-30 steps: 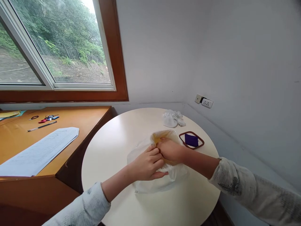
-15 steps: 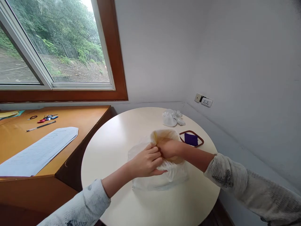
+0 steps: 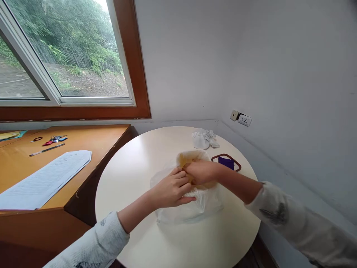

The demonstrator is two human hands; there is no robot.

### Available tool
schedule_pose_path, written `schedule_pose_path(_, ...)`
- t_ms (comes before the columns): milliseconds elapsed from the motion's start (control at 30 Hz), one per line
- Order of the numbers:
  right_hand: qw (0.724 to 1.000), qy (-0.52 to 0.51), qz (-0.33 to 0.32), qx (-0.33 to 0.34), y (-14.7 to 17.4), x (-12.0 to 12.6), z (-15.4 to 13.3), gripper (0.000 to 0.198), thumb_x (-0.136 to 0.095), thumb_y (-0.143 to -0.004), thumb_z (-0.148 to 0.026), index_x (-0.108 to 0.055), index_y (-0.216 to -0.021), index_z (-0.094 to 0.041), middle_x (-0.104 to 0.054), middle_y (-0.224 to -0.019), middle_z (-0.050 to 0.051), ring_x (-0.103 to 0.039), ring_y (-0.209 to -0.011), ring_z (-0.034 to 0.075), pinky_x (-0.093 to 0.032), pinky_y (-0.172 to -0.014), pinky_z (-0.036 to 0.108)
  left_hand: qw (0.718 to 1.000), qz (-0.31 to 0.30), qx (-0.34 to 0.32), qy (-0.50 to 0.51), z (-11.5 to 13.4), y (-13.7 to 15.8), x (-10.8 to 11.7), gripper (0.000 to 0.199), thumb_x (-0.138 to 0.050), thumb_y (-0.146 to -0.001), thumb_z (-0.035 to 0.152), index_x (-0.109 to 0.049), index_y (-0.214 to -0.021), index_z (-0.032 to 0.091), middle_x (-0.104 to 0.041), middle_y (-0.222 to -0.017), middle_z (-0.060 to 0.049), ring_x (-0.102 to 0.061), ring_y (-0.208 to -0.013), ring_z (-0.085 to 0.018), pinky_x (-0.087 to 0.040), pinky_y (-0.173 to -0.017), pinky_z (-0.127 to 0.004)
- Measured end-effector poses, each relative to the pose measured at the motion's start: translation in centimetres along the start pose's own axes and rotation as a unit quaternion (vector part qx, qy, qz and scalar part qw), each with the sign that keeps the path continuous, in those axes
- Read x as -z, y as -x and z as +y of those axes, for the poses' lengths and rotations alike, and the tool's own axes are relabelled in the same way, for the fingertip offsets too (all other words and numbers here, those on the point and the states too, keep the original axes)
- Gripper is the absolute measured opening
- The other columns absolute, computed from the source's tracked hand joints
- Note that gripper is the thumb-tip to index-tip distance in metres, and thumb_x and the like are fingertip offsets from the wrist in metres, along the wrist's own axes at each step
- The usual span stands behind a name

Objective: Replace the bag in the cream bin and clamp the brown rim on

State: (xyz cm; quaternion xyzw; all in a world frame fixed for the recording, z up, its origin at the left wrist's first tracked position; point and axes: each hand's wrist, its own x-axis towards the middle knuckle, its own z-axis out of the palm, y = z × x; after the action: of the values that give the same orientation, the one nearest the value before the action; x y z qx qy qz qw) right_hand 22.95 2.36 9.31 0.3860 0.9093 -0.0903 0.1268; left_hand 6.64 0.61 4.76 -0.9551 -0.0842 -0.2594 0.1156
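A clear plastic bag (image 3: pixel 181 216) lies on the round table, its bottom edge spread toward me. At its far end is a rounded, yellowish opening (image 3: pixel 195 154) with a pale rim, inside or under the film; I cannot tell which. My left hand (image 3: pixel 173 188) is closed on the gathered bag at the near left of this opening, its thumb pointing right. My right hand (image 3: pixel 200 171) reaches in from the right, curled against the yellowish inside and touching the left fingers. Its fingertips are mostly hidden.
Behind the bag lies a crumpled white bag (image 3: pixel 205 139). A brown frame with purple cloth (image 3: pixel 226 162) rests to the right on the round table (image 3: pixel 125 175). On the wooden desk (image 3: pixel 106 139) are papers (image 3: pixel 52 178), a pen (image 3: pixel 47 149) and keys (image 3: pixel 57 139). A wall socket (image 3: pixel 244 119) is at the right.
My right forearm has shifted slightly right and its hand turned a little over the opening, showing more yellow at the left. My left hand keeps its grip.
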Motion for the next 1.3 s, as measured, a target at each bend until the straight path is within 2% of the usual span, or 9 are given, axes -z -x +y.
schedule_pose_path(233, 0.952, -0.077, 0.278, -0.100, 5.0, 0.7, 1.8, 0.048, -0.039, -0.081, -0.017, -0.041, -0.128, -0.025, -0.043, -0.131, 0.006, -0.038, -0.121, 0.022, -0.032, -0.098, 0.039, 0.996, -0.075, 0.047, 0.023, -0.5, 0.1, 1.1, 0.039, -0.042, -0.084, 0.051, -0.056, -0.093, 0.016, -0.058, -0.076, -0.005, -0.050, -0.076, -0.019, -0.037, -0.079, -0.036)
schedule_pose_path(367, 0.934, -0.164, 0.263, -0.176, 5.0, -1.6, 3.3, 0.060, -0.036, -0.083, -0.024, -0.018, -0.140, -0.025, -0.027, -0.144, 0.005, -0.027, -0.130, 0.023, -0.029, -0.102, 0.041, 0.991, -0.112, 0.077, 0.002, 0.1, -0.6, 1.3, 0.035, -0.040, -0.087, 0.045, -0.056, -0.104, 0.019, -0.056, -0.069, -0.003, -0.048, -0.068, -0.018, -0.036, -0.073, -0.035)
schedule_pose_path(467, 0.926, -0.210, 0.252, -0.185, 4.9, -2.3, 3.4, 0.059, -0.032, -0.084, -0.024, -0.017, -0.141, -0.023, -0.029, -0.144, 0.007, -0.030, -0.129, 0.024, -0.030, -0.101, 0.041, 0.987, -0.129, 0.099, 0.010, 0.5, -1.2, 1.4, 0.021, -0.043, -0.086, 0.033, -0.060, -0.085, 0.019, -0.054, -0.066, -0.001, -0.048, -0.068, -0.016, -0.036, -0.078, -0.036)
schedule_pose_path(667, 0.908, -0.280, 0.232, -0.209, 4.5, -2.3, 3.7, 0.060, -0.030, -0.087, -0.025, -0.009, -0.143, -0.020, -0.042, -0.134, 0.013, -0.054, -0.104, 0.024, -0.041, -0.087, 0.038, 0.978, -0.160, 0.132, -0.002, -0.5, -1.8, 1.7, 0.018, -0.060, -0.074, 0.027, -0.058, -0.060, 0.016, -0.056, -0.075, -0.003, -0.052, -0.081, -0.019, -0.027, -0.098, -0.049)
schedule_pose_path(867, 0.828, -0.354, 0.396, -0.177, 2.7, -4.1, 5.4, 0.057, -0.033, -0.088, -0.042, -0.018, -0.140, -0.026, -0.032, -0.140, 0.009, -0.029, -0.130, 0.020, -0.029, -0.102, 0.039, 0.973, -0.111, 0.199, 0.022, -2.3, -1.2, 0.5, 0.010, -0.062, -0.074, 0.027, -0.061, -0.075, 0.016, -0.052, -0.107, -0.009, -0.050, -0.104, -0.023, -0.019, -0.104, -0.055)
schedule_pose_path(967, 0.782, -0.399, 0.464, -0.122, 2.6, -5.8, 5.4, 0.069, -0.038, -0.084, -0.053, -0.006, -0.141, -0.029, -0.019, -0.146, 0.007, -0.017, -0.134, 0.018, -0.027, -0.104, 0.039, 0.959, -0.047, 0.271, 0.074, -2.1, -0.4, 0.1, 0.050, -0.067, -0.070, 0.033, -0.050, -0.116, 0.022, -0.027, -0.137, -0.015, -0.024, -0.129, -0.033, -0.014, -0.104, -0.060)
schedule_pose_path(1067, 0.757, -0.440, 0.479, -0.061, 2.7, -8.3, 5.1, 0.101, -0.051, -0.070, -0.065, 0.012, -0.140, -0.029, -0.002, -0.150, 0.008, -0.003, -0.137, 0.020, -0.020, -0.107, 0.044, 0.908, 0.029, 0.379, 0.175, -1.6, 0.9, -0.8, 0.106, -0.073, -0.061, 0.042, -0.003, -0.139, 0.030, -0.002, -0.146, -0.016, -0.005, -0.135, -0.036, -0.018, -0.102, -0.062)
schedule_pose_path(1167, 0.746, -0.481, 0.456, -0.068, 2.5, -11.2, 4.7, 0.121, -0.066, -0.059, -0.062, 0.019, -0.138, -0.028, 0.004, -0.149, 0.010, -0.001, -0.137, 0.021, -0.015, -0.108, 0.044, 0.851, 0.043, 0.452, 0.262, -1.3, 2.7, -2.8, 0.118, -0.072, -0.061, 0.044, 0.018, -0.136, 0.034, 0.000, -0.147, -0.015, -0.006, -0.135, -0.036, -0.024, -0.100, -0.059)
schedule_pose_path(1300, 0.750, -0.495, 0.417, -0.134, 1.9, -14.0, 4.0, 0.121, -0.074, -0.058, -0.045, 0.014, -0.139, -0.029, 0.004, -0.149, 0.008, -0.003, -0.137, 0.020, -0.013, -0.110, 0.040, 0.843, -0.027, 0.473, 0.255, -1.3, 5.0, -6.3, 0.117, -0.072, -0.063, 0.038, 0.020, -0.136, 0.033, -0.007, -0.146, -0.015, -0.008, -0.134, -0.037, -0.011, -0.103, -0.063)
